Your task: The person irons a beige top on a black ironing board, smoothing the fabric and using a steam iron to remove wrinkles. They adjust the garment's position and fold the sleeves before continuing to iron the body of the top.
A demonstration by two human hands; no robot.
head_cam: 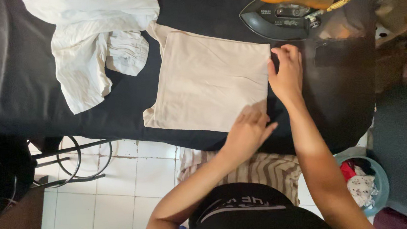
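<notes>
A folded beige cloth [208, 81] lies flat on a black-covered ironing surface [21, 82]. My left hand [247, 132] rests flat on the cloth's near right corner, fingers together. My right hand [286, 71] pinches the cloth's right edge near its far corner. Just beyond my right hand lies a dark iron [283, 17] with an orange handle and a yellow cord, flat on the black surface.
A crumpled white garment [94, 35] lies at the far left of the surface. A metal stool frame [76, 161] stands on the white tiled floor below. A striped cloth [263, 168] hangs near my waist. A teal basket [369, 183] with clothes sits at the right.
</notes>
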